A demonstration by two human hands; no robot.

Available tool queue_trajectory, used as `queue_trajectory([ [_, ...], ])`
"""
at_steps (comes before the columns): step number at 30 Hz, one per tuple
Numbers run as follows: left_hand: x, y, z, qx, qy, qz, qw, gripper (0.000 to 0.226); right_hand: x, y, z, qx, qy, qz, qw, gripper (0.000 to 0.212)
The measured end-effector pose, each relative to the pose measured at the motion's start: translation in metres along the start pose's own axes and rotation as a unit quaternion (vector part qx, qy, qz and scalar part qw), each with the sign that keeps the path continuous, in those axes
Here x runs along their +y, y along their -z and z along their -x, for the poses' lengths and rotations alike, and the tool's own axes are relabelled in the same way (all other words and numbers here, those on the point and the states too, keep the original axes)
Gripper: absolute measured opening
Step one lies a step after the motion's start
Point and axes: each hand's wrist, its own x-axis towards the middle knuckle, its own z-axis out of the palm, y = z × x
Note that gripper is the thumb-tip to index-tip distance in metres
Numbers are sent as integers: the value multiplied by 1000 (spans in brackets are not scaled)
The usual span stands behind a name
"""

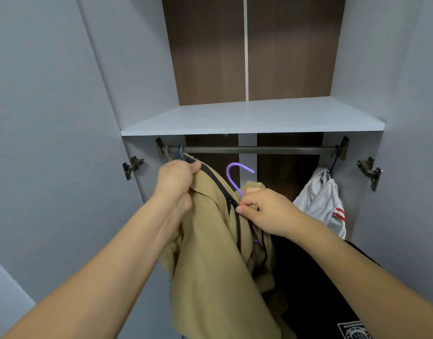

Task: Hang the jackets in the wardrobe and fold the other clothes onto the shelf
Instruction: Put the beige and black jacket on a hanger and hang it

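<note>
- The step in hand looks like the jacket-hanging one: a tan jacket (pixel 210 253) is held up in front of the open wardrobe (pixel 51 118), already threaded on a purple hanger (pixel 236 176) whose hook sticks up free, just below the rail (pixel 259 150) and not yet over it.
- The left hand (pixel 176 182), at about 10 o'clock from the jacket's middle, grips the cloth near the collar, fingers curled round a fold of it.
- The right hand (pixel 266 211), at about 2 o'clock from the jacket's middle, pinches at the dark zip line (pixel 238 228) just under the hanger's neck; whether it holds the zip pull or the hanger wire I cannot tell.
- The two hands are near each other but apart, each clamped on the jacket.
- My reading: the garment is being settled or zipped on the hanger before it goes up.
- The next move calls for lifting the hook up toward 12 o'clock and dropping it over the rail's bare middle stretch, between the hanger hooks (pixel 173 152) bunched at the rail's 9 o'clock end and the white garment with red stripes (pixel 320 201) hanging at its 3 o'clock end.
- One hand has to shift to the hanger's neck to steer the hook; the other should bear the cloth so it does not slide off.
- The shelf (pixel 247 116) above the rail carries nothing visible, so the folding part appears not yet begun.
- A dark garment (pixel 308 277) lies low at 5 o'clock.
</note>
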Motion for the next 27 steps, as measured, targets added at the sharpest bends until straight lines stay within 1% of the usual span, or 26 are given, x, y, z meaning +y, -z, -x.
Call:
queue_trajectory([
  [2, 13, 13, -12, 40, -15, 17, 999, 9, 10, 3, 0, -1, -15, 4, 1000, 21],
  [4, 14, 22, -18, 57, -42, -6, 997, 8, 12, 7, -6, -1, -23, 17, 1000, 21],
  [5, 11, 24, -18, 66, -71, -44, 994, 5, 10, 9, -10, -5, -25, 22, 999, 23],
  [6, 5, 27, -18, 78, -130, -131, 980, 3, 5, 10, -15, -4, -28, 13, 1000, 27],
  [7, -1, 30, -17, 93, -213, -263, 937, 7, 1, 11, -19, 4, -31, -9, 999, 31],
  [8, -8, 33, -15, 117, -298, -396, 861, 18, -2, 13, -23, 15, -37, -37, 999, 33],
  [9, -14, 35, -10, 134, -387, -481, 775, 32, -4, 15, -26, 23, -41, -58, 997, 34],
  [10, -19, 34, -4, 126, -462, -520, 707, 47, -6, 17, -28, 26, -40, -67, 997, 34],
  [11, -23, 30, 3, 100, -516, -540, 657, 61, -7, 19, -30, 24, -35, -65, 997, 34],
  [12, -26, 23, 8, 65, -539, -563, 624, 71, -10, 21, -31, 18, -27, -59, 998, 33],
  [13, -29, 16, 10, 18, -528, -598, 604, 73, -12, 22, -33, 10, -18, -50, 999, 32],
  [14, -31, 10, 11, -27, -487, -642, 591, 65, -14, 22, -34, 3, -10, -41, 999, 32],
  [15, -33, 5, 9, -63, -426, -684, 589, 51, -16, 21, -35, -2, -6, -32, 999, 32],
  [16, -36, 2, 5, -95, -363, -704, 603, 36, -16, 20, -36, -6, -7, -23, 1000, 32],
  [17, -40, 0, 2, -124, -310, -701, 630, 27, -15, 20, -36, -6, -12, -16, 1000, 30],
  [18, -45, 1, -2, -149, -275, -682, 661, 23, -12, 20, -35, -3, -18, -16, 1000, 28],
  [19, -50, 3, -6, -171, -256, -665, 680, 21, -7, 19, -34, 2, -25, -20, 999, 26],
  [21, -56, 12, -13, -202, -239, -665, 678, 17, 7, 19, -27, 9, -48, -35, 998, 18],
  [22, -57, 21, -18, -203, -229, -668, 679, 16, 15, 18, -24, 0, -66, -31, 997, 13],
  [24, -56, 41, -28, -180, -220, -659, 696, 14, 32, 15, -16, -28, -110, 15, 993, 27],
  [25, -58, 50, -31, -160, -235, -646, 708, 14, 40, 11, -14, -43, -140, 39, 988, 32],
  [27, -68, 55, -31, -127, -306, -608, 722, 18, 52, -1, -12, -77, -203, 72, 974, 36],
])
